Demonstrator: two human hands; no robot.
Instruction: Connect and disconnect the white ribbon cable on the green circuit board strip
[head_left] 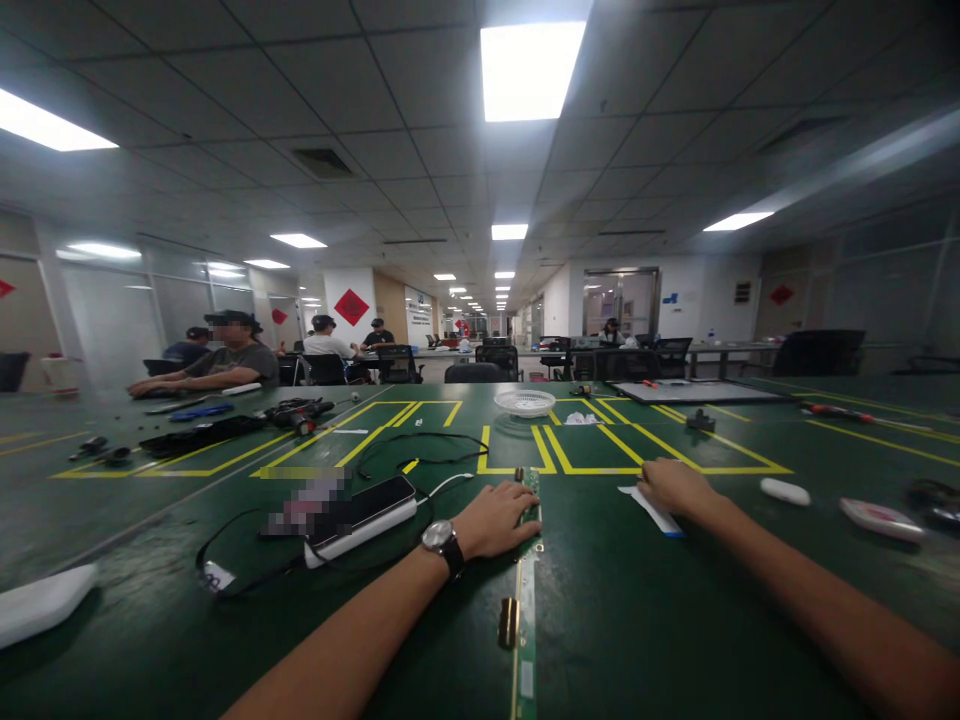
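Observation:
My left hand (499, 517), with a wristwatch (442, 542) on the wrist, lies flat with fingers stretched over the far end of a long narrow green circuit board strip (525, 600) that runs toward me on the green table (615, 620). My right hand (671, 485) rests on the table with fingers curled down next to a small white and blue strip (660, 515); whether it grips the strip is hidden.
A phone on a white power bank (360, 515) with black cables lies left of my left hand. A white mesh bowl (525, 402) sits farther back. White objects (785, 491) lie to the right. Yellow tape marks boxes. Other people sit at the far left.

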